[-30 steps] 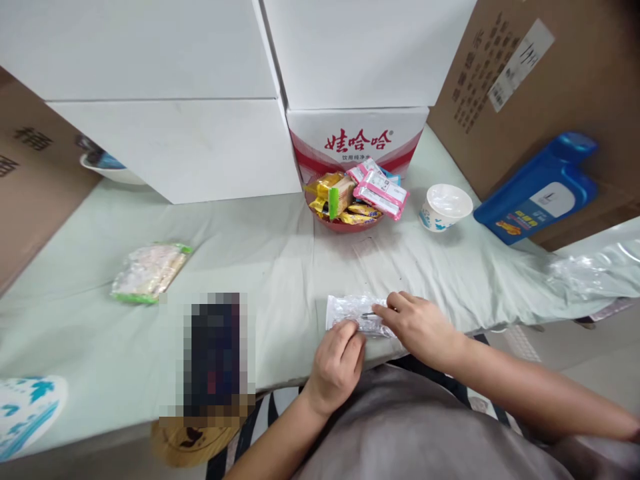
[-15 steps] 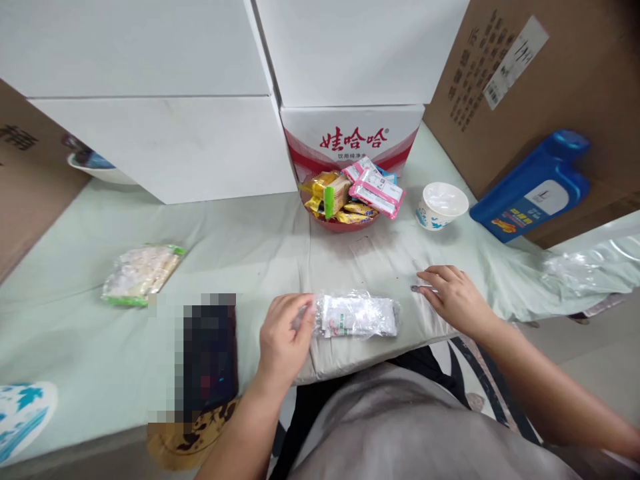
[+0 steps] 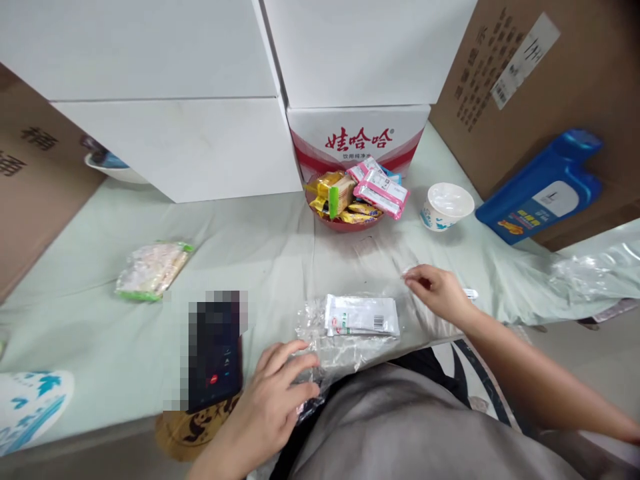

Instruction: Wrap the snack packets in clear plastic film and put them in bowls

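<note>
A stack of flat white sachets [image 3: 363, 315] with green print and a barcode lies on an unfolded clear plastic wrapper [image 3: 345, 350] near the front edge of the cloth-covered surface. My left hand [image 3: 280, 387] rests at the wrapper's lower left, fingers spread and bent over the crinkled film. To the right of the sachets, my right hand [image 3: 437, 290] has thumb and forefinger pinched together, with a bit of clear film showing at the tips. A small, slim whitish object [image 3: 470, 293] lies just behind the right wrist, partly hidden.
A red bowl [image 3: 345, 225] of packaged snacks stands before a white-and-red carton [image 3: 360, 127]. To its right are a paper cup [image 3: 447, 207] and a blue bottle [image 3: 543, 190]. On the left lie a wrapped snack pack [image 3: 154, 270] and a phone [image 3: 220, 360]; another paper cup [image 3: 35, 407] sits nearer.
The wrapper has been spread open around the sachets. My left hand has moved down and opened. My right hand has let go of a small slim tool and moved left to the film.
</note>
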`<action>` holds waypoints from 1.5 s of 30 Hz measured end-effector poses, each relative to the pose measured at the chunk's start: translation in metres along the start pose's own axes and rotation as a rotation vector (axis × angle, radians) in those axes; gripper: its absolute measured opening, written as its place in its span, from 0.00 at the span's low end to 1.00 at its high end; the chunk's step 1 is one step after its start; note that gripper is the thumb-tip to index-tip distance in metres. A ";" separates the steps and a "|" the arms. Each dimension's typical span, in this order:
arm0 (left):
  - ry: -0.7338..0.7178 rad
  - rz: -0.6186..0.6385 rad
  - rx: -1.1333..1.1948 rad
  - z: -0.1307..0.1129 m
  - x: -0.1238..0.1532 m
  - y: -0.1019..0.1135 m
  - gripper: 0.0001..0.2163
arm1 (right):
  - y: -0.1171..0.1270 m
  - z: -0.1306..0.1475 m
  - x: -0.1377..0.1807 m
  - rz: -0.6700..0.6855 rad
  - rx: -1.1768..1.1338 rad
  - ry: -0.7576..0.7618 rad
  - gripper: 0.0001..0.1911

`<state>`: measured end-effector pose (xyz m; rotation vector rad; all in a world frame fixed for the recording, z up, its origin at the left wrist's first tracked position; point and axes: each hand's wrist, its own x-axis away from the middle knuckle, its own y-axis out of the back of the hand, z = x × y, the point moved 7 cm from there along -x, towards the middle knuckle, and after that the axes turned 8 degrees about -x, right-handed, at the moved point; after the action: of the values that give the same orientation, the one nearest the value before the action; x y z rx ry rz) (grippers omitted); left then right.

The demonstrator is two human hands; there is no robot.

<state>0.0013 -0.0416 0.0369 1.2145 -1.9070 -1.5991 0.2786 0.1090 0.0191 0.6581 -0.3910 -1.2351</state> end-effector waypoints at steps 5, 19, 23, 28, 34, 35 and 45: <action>0.038 0.082 -0.063 -0.007 0.006 -0.002 0.11 | 0.030 -0.011 0.001 -0.255 0.144 -0.030 0.09; 0.184 -0.216 -0.256 0.016 -0.054 -0.016 0.14 | -0.044 0.052 0.054 0.705 0.023 0.168 0.17; 0.213 -0.299 -0.380 0.012 -0.053 -0.010 0.17 | -0.033 0.048 0.069 0.797 0.232 0.127 0.12; 0.167 -0.339 -0.285 -0.006 -0.058 -0.013 0.11 | -0.029 0.074 0.054 0.662 0.178 0.258 0.08; 0.159 -0.526 -0.309 -0.015 -0.047 -0.011 0.14 | -0.070 0.077 0.031 0.456 0.391 0.444 0.27; 0.106 -0.523 -0.296 -0.019 -0.045 -0.014 0.14 | -0.075 0.074 0.028 0.450 0.442 0.432 0.29; 0.091 -0.321 -0.184 -0.014 -0.038 -0.054 0.22 | -0.071 0.073 0.013 0.484 0.586 0.410 0.24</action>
<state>0.0528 -0.0192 -0.0005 1.5415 -1.5290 -1.7954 0.1854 0.0658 0.0270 1.2097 -0.5324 -0.4938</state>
